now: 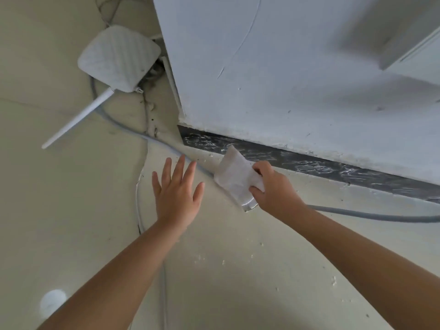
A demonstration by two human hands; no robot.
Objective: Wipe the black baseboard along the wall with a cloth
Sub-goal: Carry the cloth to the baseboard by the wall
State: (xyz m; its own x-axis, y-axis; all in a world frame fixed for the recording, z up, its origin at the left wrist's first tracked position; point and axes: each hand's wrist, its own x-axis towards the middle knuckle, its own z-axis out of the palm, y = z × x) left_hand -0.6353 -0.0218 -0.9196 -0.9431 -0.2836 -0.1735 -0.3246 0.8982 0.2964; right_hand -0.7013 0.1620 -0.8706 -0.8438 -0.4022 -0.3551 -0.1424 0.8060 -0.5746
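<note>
Fingers (pixel 258 169) of the right hand (pixel 273 189) are curled over one edge of a folded white cloth (pixel 234 177), thumb pinching it from below, so the cloth is held firmly and angled toward the wall. Its upper corner reaches the black baseboard (pixel 309 163), which runs along the foot of the white wall (pixel 285 79) and shows pale smears and dusty streaks over most of its length; whether the cloth is pressing on it or only overlapping it in view cannot be told. The left hand (pixel 177 194) is spread flat with straight fingers, holding nothing, just above or on the floor (pixel 71 210). A grey cable (pixel 369 214) runs along the floor close under the baseboard and passes beneath the cloth, leading toward a white router (pixel 119 58) by the wall's corner. A likely risk is the cloth snagging that cable and dragging the router, or pushing loose plaster crumbs along and smearing the strip.
</note>
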